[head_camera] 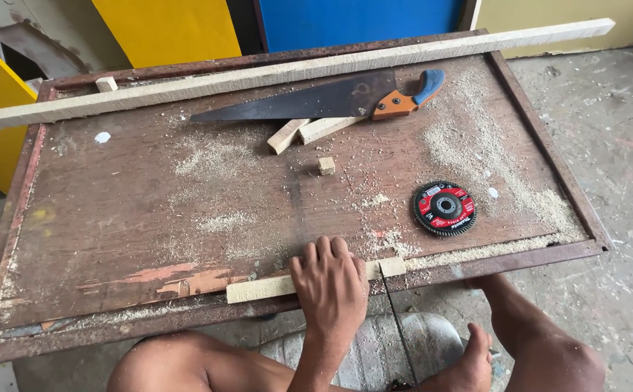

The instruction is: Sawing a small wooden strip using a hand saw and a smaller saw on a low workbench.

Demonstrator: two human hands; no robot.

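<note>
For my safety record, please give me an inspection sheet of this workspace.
Surface: worn brown table, rusty rim, much sawdust.
Job's things: short wood strip on the near edge; thin saw blade crosses it.
Clutter: handsaw, long batten, offcuts, flap disc.
Grippers: left hand presses flat on the strip; right hand not in view.
Cables: nothing seen.
Surroundings: concrete floor, yellow panel, blue panel.
</note>
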